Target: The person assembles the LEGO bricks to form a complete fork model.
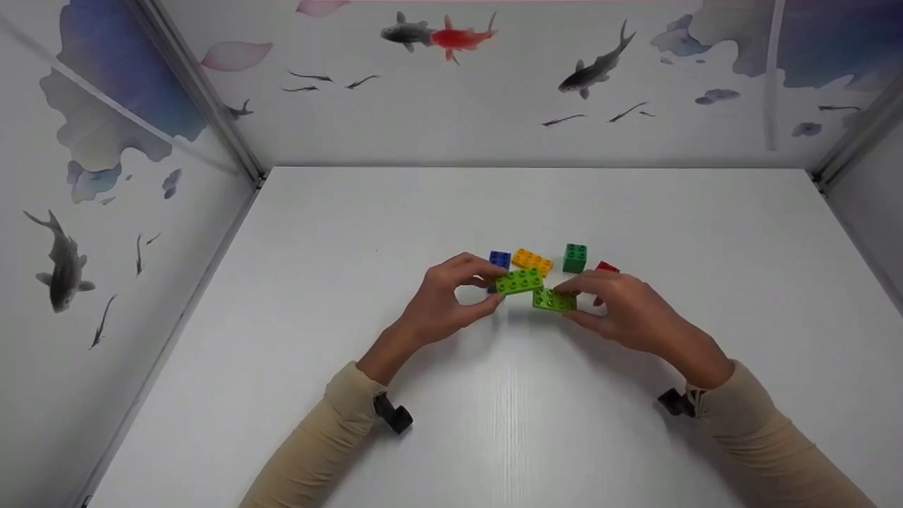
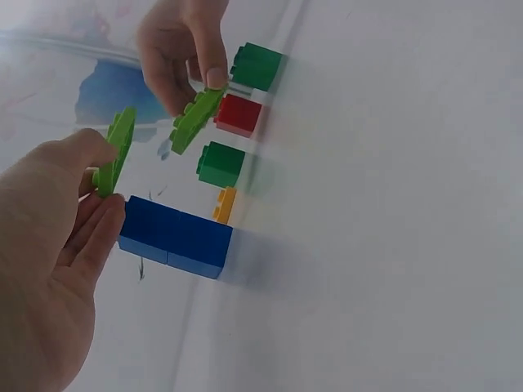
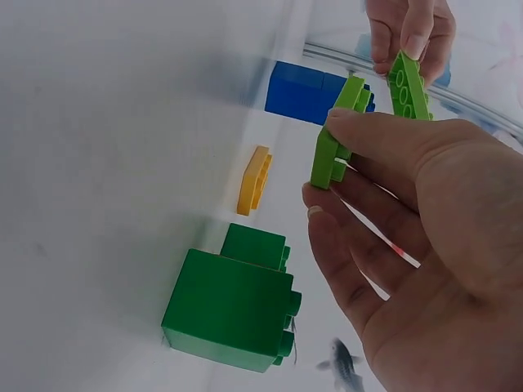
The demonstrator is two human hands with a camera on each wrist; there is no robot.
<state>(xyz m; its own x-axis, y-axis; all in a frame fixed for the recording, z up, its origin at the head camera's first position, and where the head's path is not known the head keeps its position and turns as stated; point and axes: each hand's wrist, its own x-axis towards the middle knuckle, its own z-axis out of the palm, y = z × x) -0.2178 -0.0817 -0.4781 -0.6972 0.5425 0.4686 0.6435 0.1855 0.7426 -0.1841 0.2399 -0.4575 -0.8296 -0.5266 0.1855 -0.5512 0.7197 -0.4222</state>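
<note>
My left hand [image 1: 448, 300] pinches a flat light-green toy brick [image 1: 519, 281] between thumb and fingers, its studs facing up toward the head view. A second flat light-green brick [image 1: 552, 300] is gripped by my right hand [image 1: 628, 310], just right of and nearer than the first. In the head view the two bricks' neighbouring corners almost meet. The right wrist view looks into the hollow underside of the left hand's brick [image 3: 407, 88], while the right hand's brick [image 3: 333, 140] appears edge-on. Both are held above the table.
Beyond the hands stand blue bricks [image 2: 176, 235], a flat yellow brick [image 1: 532, 261], a green brick [image 1: 575, 258] and a red brick [image 2: 238, 115]. Another green brick [image 2: 257, 67] is hidden by the right hand in the head view. Fish-patterned panels [image 1: 480, 106] border the white table [image 1: 494, 423].
</note>
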